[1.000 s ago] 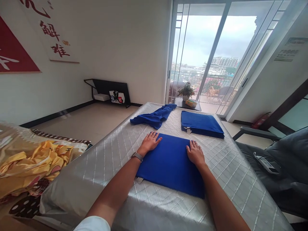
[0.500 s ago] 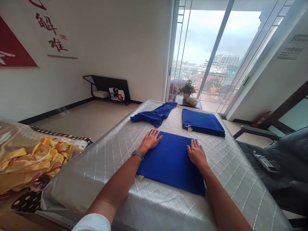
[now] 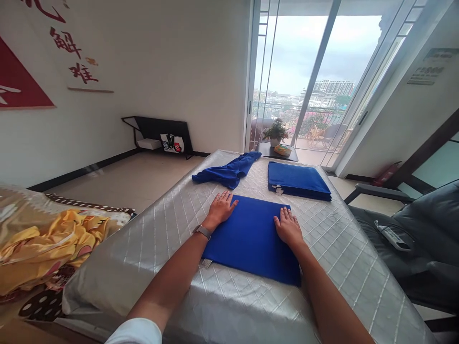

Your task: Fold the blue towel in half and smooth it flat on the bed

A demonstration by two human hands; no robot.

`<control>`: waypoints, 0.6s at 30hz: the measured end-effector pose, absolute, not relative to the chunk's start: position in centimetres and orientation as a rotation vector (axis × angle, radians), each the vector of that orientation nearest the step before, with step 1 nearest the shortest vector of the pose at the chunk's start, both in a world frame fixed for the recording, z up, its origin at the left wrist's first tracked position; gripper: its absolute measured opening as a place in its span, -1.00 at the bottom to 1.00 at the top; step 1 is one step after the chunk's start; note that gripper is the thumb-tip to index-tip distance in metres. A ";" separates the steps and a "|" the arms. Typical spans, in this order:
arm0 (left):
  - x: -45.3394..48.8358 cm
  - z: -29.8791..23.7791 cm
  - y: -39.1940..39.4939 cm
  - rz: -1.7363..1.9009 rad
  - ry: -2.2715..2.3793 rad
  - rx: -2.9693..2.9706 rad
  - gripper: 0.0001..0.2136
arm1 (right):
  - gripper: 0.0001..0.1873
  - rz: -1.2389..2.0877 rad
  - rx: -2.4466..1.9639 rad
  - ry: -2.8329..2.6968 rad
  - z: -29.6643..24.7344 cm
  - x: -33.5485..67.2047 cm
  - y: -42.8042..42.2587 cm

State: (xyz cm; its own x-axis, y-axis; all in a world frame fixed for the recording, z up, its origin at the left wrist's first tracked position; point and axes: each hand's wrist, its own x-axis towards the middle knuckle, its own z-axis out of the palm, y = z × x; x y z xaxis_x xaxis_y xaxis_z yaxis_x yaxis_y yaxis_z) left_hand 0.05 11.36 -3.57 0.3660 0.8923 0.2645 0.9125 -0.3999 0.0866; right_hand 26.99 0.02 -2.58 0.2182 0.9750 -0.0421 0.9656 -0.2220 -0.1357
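A folded blue towel (image 3: pixel 253 239) lies flat on the silver quilted table (image 3: pixel 172 239) in front of me. My left hand (image 3: pixel 219 209) rests flat on the towel's far left corner, fingers spread. My right hand (image 3: pixel 288 228) lies flat on the far right part of the same towel, fingers stretched out. Beyond my hands, a stack of folded blue towels (image 3: pixel 297 180) sits at the far right. A crumpled blue towel (image 3: pixel 229 171) lies at the far left of the table.
A grey armchair (image 3: pixel 405 234) with a remote stands to the right. Patterned yellow bedding (image 3: pixel 46 243) lies on the left. Glass sliding doors (image 3: pixel 311 81) open on a balcony behind a small table with a potted plant (image 3: pixel 276 134).
Both hands have slid slightly toward me and left across the folded towel. The view shifted a little; the towels have not moved.
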 end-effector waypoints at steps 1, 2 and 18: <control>0.3 -3.3 11.0 -0.425 -1.654 -2.546 -0.39 | -0.27 0.187 -2.388 -1.905 -2.5 27.0 0.0; 0.6 -3.1 10.6 -0.435 -1.627 -2.570 -0.40 | -0.27 0.195 -2.386 -1.903 -2.5 27.0 0.0; 15.6 -3.6 3.2 -0.533 -0.975 -3.091 -0.35 | -0.32 0.126 -2.350 -2.044 -3.2 27.6 -0.5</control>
